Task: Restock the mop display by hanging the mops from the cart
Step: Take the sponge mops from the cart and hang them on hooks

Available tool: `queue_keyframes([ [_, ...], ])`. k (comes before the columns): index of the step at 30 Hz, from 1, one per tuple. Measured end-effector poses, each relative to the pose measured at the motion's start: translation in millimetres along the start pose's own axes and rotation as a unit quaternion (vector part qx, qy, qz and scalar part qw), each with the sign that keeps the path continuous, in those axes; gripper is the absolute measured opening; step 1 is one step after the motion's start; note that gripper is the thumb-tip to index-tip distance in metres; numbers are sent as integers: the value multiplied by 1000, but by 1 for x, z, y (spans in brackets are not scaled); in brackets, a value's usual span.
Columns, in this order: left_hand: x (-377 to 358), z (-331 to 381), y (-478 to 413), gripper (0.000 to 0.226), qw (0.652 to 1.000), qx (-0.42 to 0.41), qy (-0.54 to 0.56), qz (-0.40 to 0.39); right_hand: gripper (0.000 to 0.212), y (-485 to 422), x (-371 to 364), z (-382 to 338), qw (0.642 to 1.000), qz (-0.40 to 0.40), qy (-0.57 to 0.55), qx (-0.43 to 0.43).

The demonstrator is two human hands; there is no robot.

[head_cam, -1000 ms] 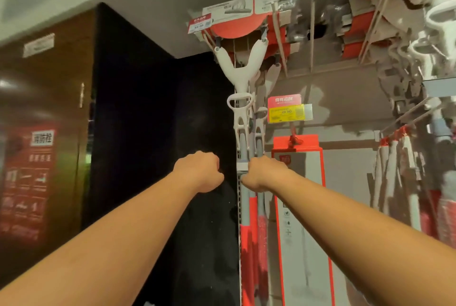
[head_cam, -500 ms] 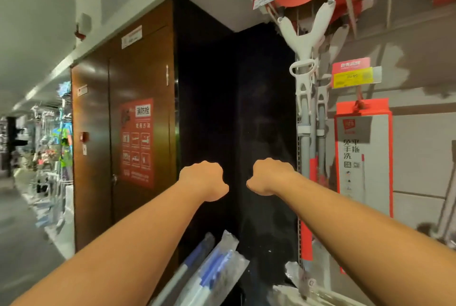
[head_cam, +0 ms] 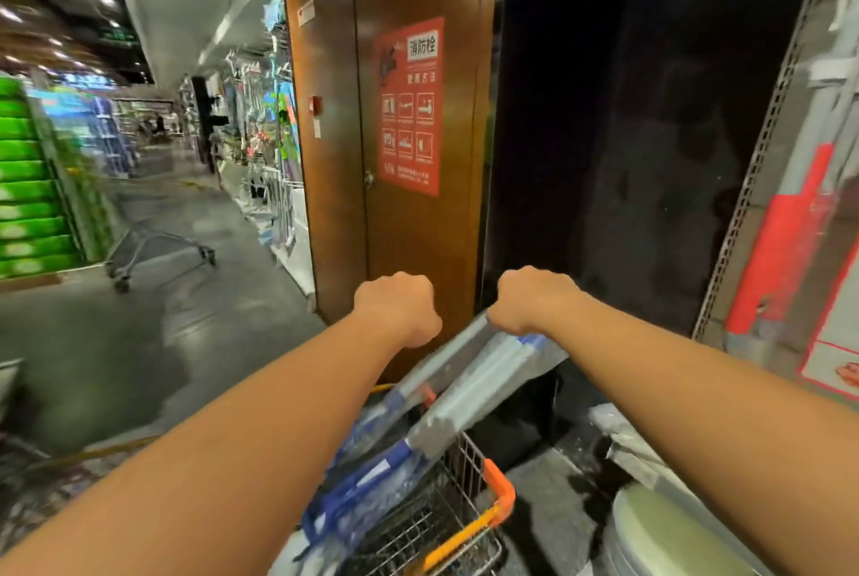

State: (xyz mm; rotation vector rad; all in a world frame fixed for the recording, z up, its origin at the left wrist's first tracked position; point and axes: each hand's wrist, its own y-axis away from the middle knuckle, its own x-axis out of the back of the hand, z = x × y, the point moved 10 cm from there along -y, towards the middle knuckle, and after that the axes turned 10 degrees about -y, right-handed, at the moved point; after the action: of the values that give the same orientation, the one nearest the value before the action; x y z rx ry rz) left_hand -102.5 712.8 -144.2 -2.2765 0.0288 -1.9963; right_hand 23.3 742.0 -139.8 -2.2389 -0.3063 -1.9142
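So, mops: plastic-wrapped bundle leaning in cart, lower centre.
Left hand: fingers curled in a fist, nothing visible in it.
Right hand: at the bundle's top end; fingers hidden, so can't tell if it grips.
Risk: slick wrap slips, or the long handles snag the cart wire or clip the shelf upright at right — bundle tips.

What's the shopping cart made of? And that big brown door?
The cart looks like metal: thin silvery wires in a grid, with an orange corner, probably plastic. The door looks like polished wood, brown, streaky and shiny, though it may be only veneer.
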Motion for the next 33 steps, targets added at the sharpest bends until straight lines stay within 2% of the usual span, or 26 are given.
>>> queue_keyframes([
  [8,-55,-26,12,25,998,49,8,-39,15,-19,-62,-36,997,-49,21,51],
  [16,-116,-37,6,19,985,147,41,-82,14,-57,-131,-56,980,-98,29,169],
  [20,-149,-39,6,36,971,211,59,-97,13,-71,-160,-70,961,-113,43,247],
  [23,-174,-38,12,42,961,253,70,-90,15,-75,-188,-74,947,-130,58,286],
  [27,-204,-40,27,29,947,298,83,-84,12,-81,-226,-77,936,-145,71,312],
  [33,-230,-66,41,29,920,375,100,-53,16,-91,-254,-104,917,-170,95,349],
])
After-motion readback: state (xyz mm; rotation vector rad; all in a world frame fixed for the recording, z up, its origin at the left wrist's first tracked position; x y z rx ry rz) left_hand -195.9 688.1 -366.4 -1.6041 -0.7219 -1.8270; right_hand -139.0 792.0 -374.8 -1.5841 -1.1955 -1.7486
